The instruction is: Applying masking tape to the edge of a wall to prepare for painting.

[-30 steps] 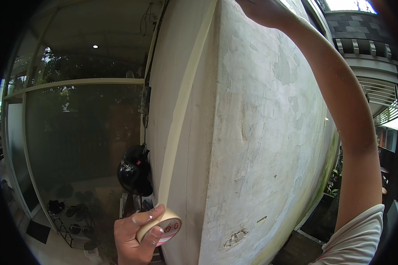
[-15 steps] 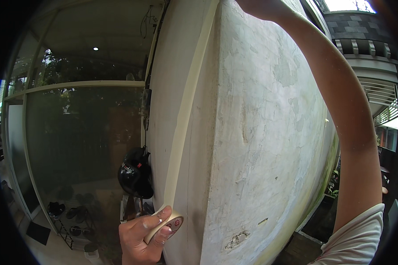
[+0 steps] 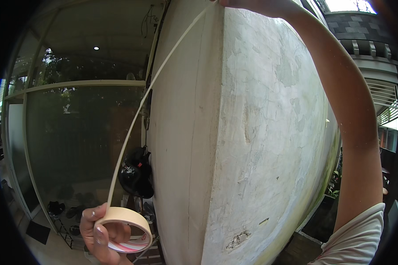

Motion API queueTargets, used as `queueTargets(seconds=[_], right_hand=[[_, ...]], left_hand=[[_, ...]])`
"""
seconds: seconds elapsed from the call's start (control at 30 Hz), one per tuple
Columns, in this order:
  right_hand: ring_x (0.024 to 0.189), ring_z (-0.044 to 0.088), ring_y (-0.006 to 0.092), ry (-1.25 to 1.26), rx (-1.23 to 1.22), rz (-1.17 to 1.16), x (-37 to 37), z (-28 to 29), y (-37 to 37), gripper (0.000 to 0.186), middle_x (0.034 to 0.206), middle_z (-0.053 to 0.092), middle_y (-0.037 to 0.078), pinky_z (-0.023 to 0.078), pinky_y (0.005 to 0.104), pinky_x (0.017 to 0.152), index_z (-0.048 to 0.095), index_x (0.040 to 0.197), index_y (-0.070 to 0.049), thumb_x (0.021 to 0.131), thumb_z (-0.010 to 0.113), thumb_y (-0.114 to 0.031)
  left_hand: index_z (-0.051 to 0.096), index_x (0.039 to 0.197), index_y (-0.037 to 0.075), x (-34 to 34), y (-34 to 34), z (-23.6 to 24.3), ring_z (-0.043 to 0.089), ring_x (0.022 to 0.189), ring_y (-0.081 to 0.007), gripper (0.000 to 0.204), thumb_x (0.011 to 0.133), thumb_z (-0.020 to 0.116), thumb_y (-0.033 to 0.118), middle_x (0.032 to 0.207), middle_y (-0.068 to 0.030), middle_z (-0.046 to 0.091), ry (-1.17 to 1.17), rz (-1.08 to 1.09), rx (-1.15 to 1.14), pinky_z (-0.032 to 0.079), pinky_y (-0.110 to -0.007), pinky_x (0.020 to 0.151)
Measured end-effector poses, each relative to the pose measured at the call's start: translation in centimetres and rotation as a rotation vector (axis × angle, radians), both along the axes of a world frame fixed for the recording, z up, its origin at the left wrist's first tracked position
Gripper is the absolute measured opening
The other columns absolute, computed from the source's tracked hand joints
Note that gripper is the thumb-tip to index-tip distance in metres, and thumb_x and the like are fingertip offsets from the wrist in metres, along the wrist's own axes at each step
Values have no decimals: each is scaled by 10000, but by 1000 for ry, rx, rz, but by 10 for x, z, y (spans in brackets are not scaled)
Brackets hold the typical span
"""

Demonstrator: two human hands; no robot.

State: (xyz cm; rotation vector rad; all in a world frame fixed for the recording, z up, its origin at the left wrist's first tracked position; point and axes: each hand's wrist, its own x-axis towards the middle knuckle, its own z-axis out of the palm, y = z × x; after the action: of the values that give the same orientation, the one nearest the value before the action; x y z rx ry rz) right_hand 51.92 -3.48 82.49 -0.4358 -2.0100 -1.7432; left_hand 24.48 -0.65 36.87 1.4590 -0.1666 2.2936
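A roll of cream masking tape (image 3: 129, 213) is gripped low on the left by my left hand (image 3: 102, 234), with fingers inside and around it. From it a long, narrow-looking strip (image 3: 141, 101) rises diagonally to the top of a plastered wall corner (image 3: 221, 88). My right hand (image 3: 236, 3) is raised at the upper edge, where the strip's far end meets it. Its fingers are mostly cut off, so their grip is unclear. The right forearm arches down the right side.
A black helmet (image 3: 135, 174) hangs left of the wall beside a large glass panel (image 3: 79, 128). Shoes (image 3: 57, 207) sit on a low rack, near a dark mat (image 3: 37, 232). A planter with plants (image 3: 316, 216) runs along the wall's right foot.
My left hand has swung left with the roll and turned it. The strip now slants away from the corner and appears edge-on. My right hand has risen slightly and shifted.
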Motion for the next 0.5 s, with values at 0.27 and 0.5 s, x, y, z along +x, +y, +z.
queueTargets(seconds=[0.27,0.5], right_hand=[[1115,532,246,61,35,-23,-3,15,-3,264,1052,685,52,399,433,1022,735,1078,-148,972,618,-360],[1052,545,248,-6,29,101,-2,21,9,205,984,677,64,418,421,967,696,965,-92,984,592,-267]], left_hand=[[504,1232,-33,2,-15,18,170,411,-17,375,999,572,252,549,68,222,52,-116,81,164,-220,355],[504,1232,-48,4,-11,7,185,410,-21,384,994,580,245,565,55,251,33,-87,43,166,-217,362]])
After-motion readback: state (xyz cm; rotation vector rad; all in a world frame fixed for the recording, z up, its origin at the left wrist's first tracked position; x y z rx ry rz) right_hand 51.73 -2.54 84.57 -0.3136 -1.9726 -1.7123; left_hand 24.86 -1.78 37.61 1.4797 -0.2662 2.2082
